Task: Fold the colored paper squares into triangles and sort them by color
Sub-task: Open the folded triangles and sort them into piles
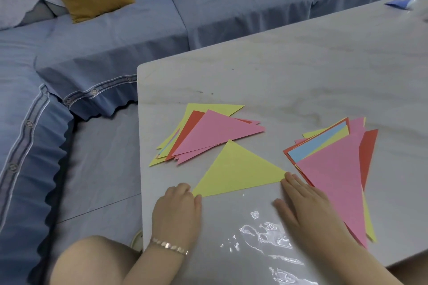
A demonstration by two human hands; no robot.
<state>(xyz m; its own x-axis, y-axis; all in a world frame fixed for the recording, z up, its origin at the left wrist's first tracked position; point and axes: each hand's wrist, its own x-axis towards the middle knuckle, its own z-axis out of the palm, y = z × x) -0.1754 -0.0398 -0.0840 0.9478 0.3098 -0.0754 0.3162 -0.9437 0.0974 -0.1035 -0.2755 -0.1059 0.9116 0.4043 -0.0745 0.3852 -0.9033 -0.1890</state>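
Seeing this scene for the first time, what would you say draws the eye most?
A yellow folded paper triangle lies near the front of the pale marbled table, the left hand at its left corner, the right hand flat at its right corner. Behind it on the left sits a pink-topped pile of folded triangles; on the right, a pink-topped stack of mixed-colour sheets.

Soft dim daylight, tabletop [301, 71] glare, wide-angle distortion
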